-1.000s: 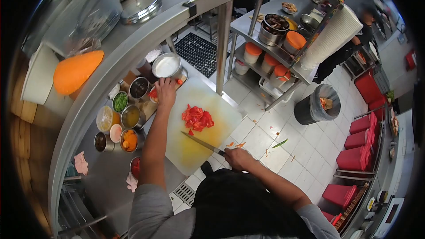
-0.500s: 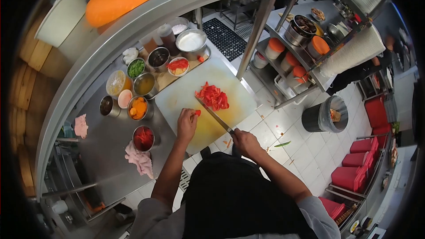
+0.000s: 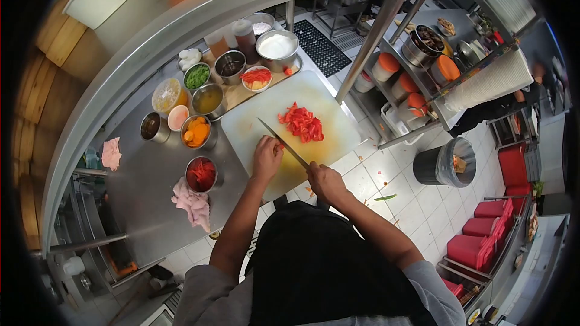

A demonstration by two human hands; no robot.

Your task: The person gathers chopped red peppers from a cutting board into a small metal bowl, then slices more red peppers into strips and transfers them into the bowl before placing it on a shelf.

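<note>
Now the right hand (image 3: pixel 325 182) grips the knife (image 3: pixel 283 142); the left hand (image 3: pixel 267 156) is curled beside its blade, holding what I cannot tell; the red pepper pile (image 3: pixel 302 124) lies just behind on the cutting board (image 3: pixel 260 105), so better tuck the fingertips

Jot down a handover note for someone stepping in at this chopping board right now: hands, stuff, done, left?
Right hand: shut on the long steel knife, blade angled across the pale plastic cutting board.
Left hand: curled on that board beside the blade; anything under it is hidden.
Done: pile of chopped red vegetable pieces lies beyond the blade.
Left: no uncut piece shows; check under the left hand.
Nearby: round steel bowl of red strips, left of the board.
</note>
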